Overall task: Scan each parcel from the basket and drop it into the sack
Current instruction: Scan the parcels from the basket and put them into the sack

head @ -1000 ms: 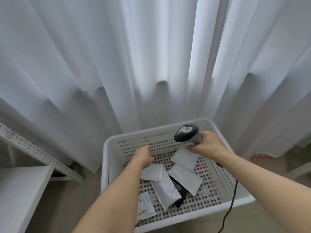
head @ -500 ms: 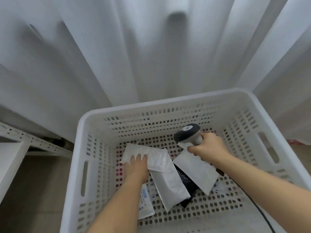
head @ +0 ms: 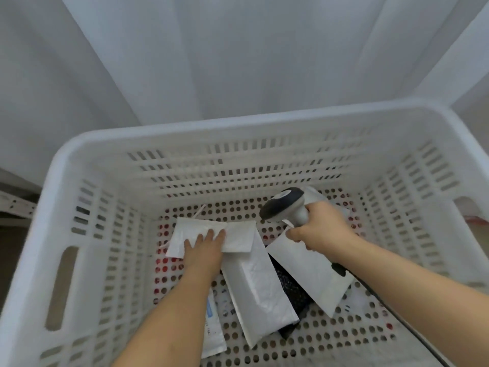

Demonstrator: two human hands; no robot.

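Several parcels remain in the basket, no sack visible: left hand lies flat, fingers spread, on the top mailer, unlifted, while right hand grips the scanner just beside it.

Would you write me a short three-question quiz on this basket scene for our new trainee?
1. True or false: the right hand holds the scanner inside the basket.
2. The left hand presses on: A) the black parcel, B) the small white parcel, C) the basket's rim.
3. Fill in: the black parcel lies ____ the white ones.

Key: 1 true; 2 B; 3 under.
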